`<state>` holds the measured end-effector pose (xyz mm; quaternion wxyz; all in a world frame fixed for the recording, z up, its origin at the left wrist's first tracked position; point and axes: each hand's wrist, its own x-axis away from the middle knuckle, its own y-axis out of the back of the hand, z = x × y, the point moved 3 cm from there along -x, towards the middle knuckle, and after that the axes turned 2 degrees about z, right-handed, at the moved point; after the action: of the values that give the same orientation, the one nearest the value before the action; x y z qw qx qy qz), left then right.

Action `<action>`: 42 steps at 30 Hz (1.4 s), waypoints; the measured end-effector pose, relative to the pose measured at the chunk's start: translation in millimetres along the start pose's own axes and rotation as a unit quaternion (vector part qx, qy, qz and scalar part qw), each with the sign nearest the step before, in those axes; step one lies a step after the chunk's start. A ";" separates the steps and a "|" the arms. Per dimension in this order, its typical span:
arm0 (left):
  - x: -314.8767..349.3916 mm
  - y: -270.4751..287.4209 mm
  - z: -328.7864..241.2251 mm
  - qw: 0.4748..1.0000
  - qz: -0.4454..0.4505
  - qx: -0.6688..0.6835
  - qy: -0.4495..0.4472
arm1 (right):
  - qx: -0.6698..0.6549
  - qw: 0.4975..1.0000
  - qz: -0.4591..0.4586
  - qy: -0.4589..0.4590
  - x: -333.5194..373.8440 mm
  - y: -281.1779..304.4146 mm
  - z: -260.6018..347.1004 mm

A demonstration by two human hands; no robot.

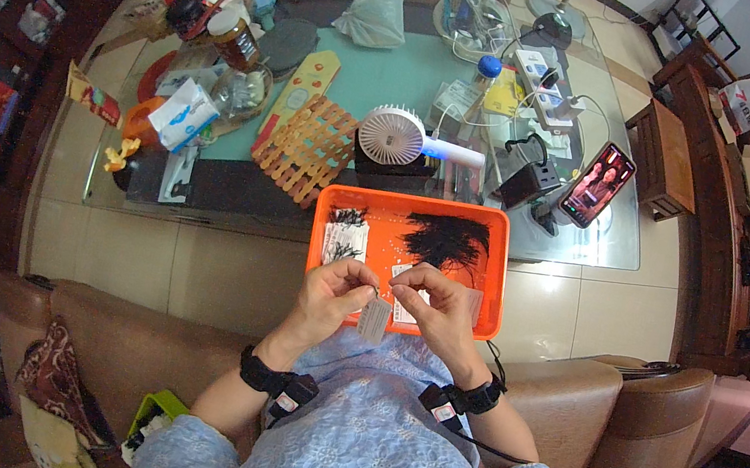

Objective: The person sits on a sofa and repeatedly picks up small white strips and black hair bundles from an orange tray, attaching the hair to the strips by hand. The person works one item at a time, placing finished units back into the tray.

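Note:
My left hand (324,300) is closed in a pinch at the top of a small grey-white printed tag (372,321), which hangs over the near edge of an orange tray (419,208). Beside it, my right hand (443,313) pinches with thumb and forefinger close to the tag's top; what is between those fingers is too small to make out. Inside the tray, a loose bundle of black strings (448,239) lies at the far right. At the left are tags with black strings attached (347,237). More white tags (405,307) lie partly hidden under my right hand.
Beyond the tray is a glass table (241,144) with a white handheld fan (392,135), a woven bamboo mat (306,148), a lit phone (598,185) on a stand, a power strip (543,89) with cables, and jars (232,37). Brown sofa cushions (555,403) flank me.

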<state>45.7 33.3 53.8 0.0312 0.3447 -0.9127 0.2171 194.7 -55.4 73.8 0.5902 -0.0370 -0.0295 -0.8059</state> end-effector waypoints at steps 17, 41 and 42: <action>0.3 3.8 -2.3 0.999 0.042 -0.017 -0.024 | 0.087 0.991 0.076 0.069 -9.2 -4.1 11.6; 13.3 -6.5 10.0 0.999 0.006 -0.006 0.039 | -0.082 0.995 -0.018 -0.044 6.4 -8.2 -22.6; 13.5 -7.3 10.5 0.999 -0.003 -0.013 0.040 | -0.096 0.994 -0.020 -0.051 7.4 -7.3 -23.3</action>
<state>41.1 15.7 49.8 0.0730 0.3375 -0.9126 0.2191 184.9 -62.3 51.3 0.5651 -0.1341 0.0168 -0.8139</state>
